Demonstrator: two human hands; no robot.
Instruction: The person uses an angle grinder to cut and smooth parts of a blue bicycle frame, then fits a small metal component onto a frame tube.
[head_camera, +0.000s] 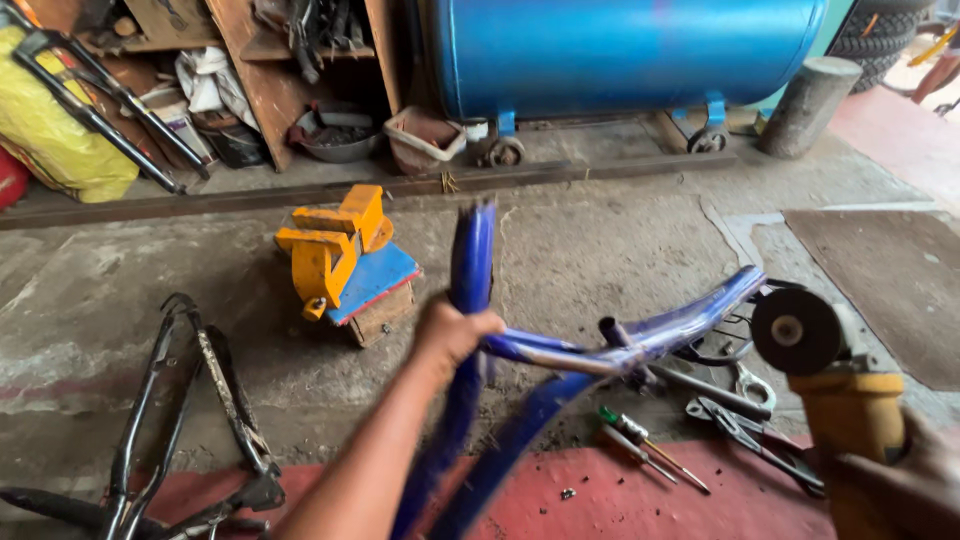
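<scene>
My left hand (452, 335) is wrapped around a tube of a blue bicycle frame (640, 342), holding it tilted above the concrete floor. The frame's tubes fan out, one rising to the upper middle and others running down toward me. My right hand (915, 475), at the bottom right corner, grips a yellow angle grinder (845, 405). Its dark round disc (796, 331) sits right against the frame's far right tube end.
An orange bench vise (335, 250) on a blue plate stands on the floor behind the frame. A black bicycle frame (190, 420) lies at left. Screwdrivers (640, 445), pliers (745, 430) and a wrench lie under the frame. A blue tank (620, 50) and cluttered shelves line the back.
</scene>
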